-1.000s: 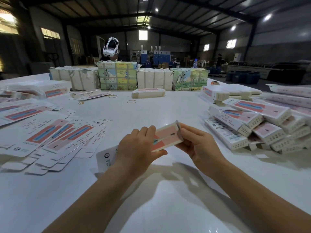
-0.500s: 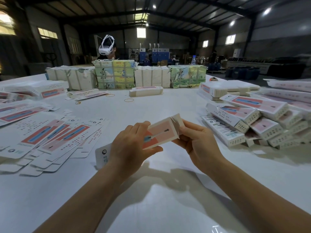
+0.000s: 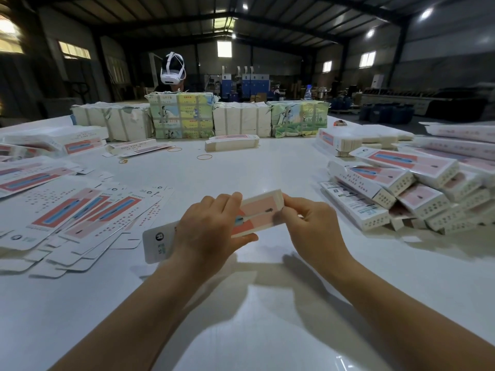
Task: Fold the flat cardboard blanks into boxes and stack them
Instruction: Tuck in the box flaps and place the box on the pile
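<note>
A long white and pink box (image 3: 261,212) is held a little above the white table (image 3: 267,303), in front of me. My left hand (image 3: 209,231) grips its middle, fingers over the top and thumb underneath. My right hand (image 3: 310,223) pinches the far right end of the box, where the end flap looks shut. The box's left end with a round logo sticks out past my left wrist. Flat printed blanks (image 3: 80,212) lie fanned out on the table to the left. A heap of folded boxes (image 3: 401,191) sits on the right.
Wrapped bundles (image 3: 182,116) stand in a row across the far side, with one folded box (image 3: 231,143) and rubber bands (image 3: 204,157) in front of them. A person wearing a white headset (image 3: 172,69) sits behind the bundles. More blanks lie at far left.
The open flap at the box's right end has been folded in. Both hands have stayed in nearly the same place on the box.
</note>
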